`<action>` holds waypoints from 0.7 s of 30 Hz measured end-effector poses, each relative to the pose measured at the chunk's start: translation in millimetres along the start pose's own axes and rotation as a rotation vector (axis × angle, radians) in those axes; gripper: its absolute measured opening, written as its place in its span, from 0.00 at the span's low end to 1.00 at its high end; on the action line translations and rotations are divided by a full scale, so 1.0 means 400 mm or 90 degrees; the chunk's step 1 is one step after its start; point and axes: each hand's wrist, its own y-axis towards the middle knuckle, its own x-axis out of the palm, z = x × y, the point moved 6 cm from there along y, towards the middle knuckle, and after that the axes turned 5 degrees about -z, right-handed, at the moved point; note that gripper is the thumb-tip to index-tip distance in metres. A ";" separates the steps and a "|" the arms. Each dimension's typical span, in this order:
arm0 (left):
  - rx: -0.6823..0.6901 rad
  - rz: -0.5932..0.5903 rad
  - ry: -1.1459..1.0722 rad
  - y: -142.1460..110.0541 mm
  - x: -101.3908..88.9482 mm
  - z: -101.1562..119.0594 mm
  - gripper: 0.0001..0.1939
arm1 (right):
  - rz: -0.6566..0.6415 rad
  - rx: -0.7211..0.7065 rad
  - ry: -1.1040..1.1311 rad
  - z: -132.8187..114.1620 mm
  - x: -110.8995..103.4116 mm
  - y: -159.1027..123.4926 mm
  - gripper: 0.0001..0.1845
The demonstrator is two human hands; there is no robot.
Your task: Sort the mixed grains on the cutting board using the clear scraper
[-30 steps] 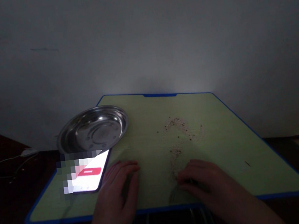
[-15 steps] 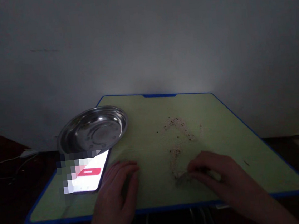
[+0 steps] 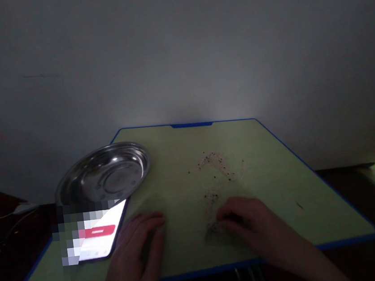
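My right hand (image 3: 246, 221) is over the near part of the table, thumb and fingers pinched together. Its fingertips touch or hover just beside a thin trail of pale grains (image 3: 210, 196) mixed with small dark specks. Whatever lies between the fingertips is too small to make out. A larger scatter of the same pale grains and dark specks (image 3: 211, 158) lies farther back. My left hand (image 3: 135, 250) rests at the table's near left, fingers stretched and thumb apart, holding nothing. Just left of it lies a phone (image 3: 101, 245) with a lit screen, partly pixelated.
A shiny steel basin (image 3: 110, 172) stands at the table's left, behind the phone. The pale green table (image 3: 274, 184) has a blue rim and backs onto a grey wall (image 3: 178, 56). A small dark sliver (image 3: 299, 205) lies at right. White cables (image 3: 22, 209) run at far left.
The whole view has shifted, so the table appears lower and farther left. My right fingertips have moved slightly left, closer to the grain trail. My left hand stays beside the phone.
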 end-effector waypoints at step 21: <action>-0.016 0.008 0.003 0.001 -0.004 0.007 0.09 | 0.024 -0.043 -0.028 -0.003 -0.026 0.031 0.07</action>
